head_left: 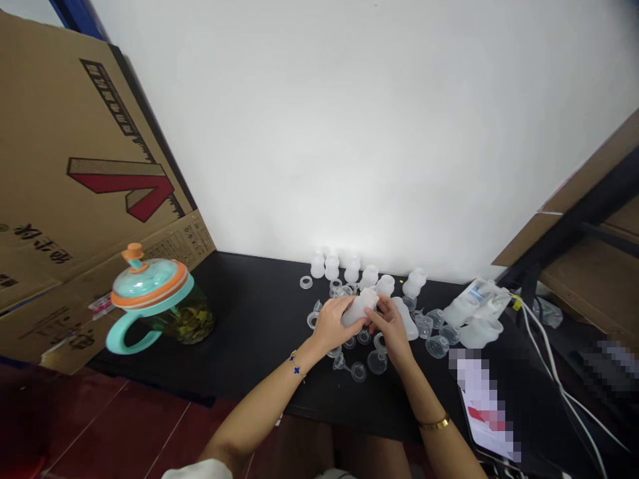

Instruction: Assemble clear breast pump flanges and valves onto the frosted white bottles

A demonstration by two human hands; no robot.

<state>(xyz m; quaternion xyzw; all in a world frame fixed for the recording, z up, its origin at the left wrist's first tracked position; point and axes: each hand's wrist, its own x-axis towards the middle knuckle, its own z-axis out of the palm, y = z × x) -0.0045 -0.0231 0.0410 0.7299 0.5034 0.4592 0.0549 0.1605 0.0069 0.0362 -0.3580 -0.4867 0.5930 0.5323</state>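
Left hand (333,326) wraps the body of a frosted, translucent plastic bottle (359,308) while right hand (392,327), fingers curled, pinches its far end, the pair holding it tilted over a black tabletop (259,313). Thin-walled and light, the bottle looks apt to flex a little and slip on its smooth skin; the wide body seems the surest hold. Beyond the bottle, a row of upright frosted bottles (344,266) stands before a white wall (349,133), while clear funnel-shaped silicone pieces (377,362) lie scattered close around it. Well left of the bottle stands a teal-and-orange lidded glass mug (150,299) holding dried leaves.
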